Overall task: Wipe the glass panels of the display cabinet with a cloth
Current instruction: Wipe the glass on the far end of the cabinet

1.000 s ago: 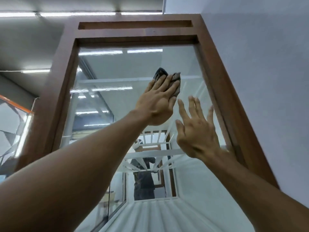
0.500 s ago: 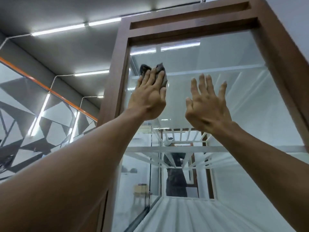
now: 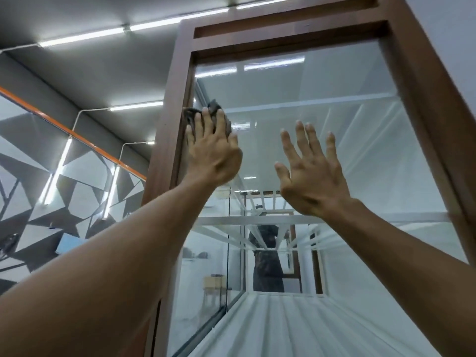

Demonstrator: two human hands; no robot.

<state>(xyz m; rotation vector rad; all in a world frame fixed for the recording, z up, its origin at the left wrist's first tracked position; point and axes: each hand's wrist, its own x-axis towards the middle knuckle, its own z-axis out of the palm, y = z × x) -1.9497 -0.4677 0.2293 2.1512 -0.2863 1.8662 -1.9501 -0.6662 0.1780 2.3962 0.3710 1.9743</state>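
Note:
A tall display cabinet with a brown wooden frame fills the view, seen from below. Its glass panel reflects ceiling lights and a person. My left hand presses a dark grey cloth flat against the glass at the panel's upper left, right beside the frame. The cloth shows above my fingertips; the rest is under my palm. My right hand lies flat on the glass to the right, fingers spread and straight, holding nothing.
White glass shelves cross the cabinet's inside. A grey wall stands close on the right. To the left runs a wall with a black-and-white triangle pattern under an orange stripe. Strip lights run along the grey ceiling.
My left hand has slid the cloth leftward across the glass, from the middle to the left frame edge. My right hand stayed flat on the glass. My view turned left.

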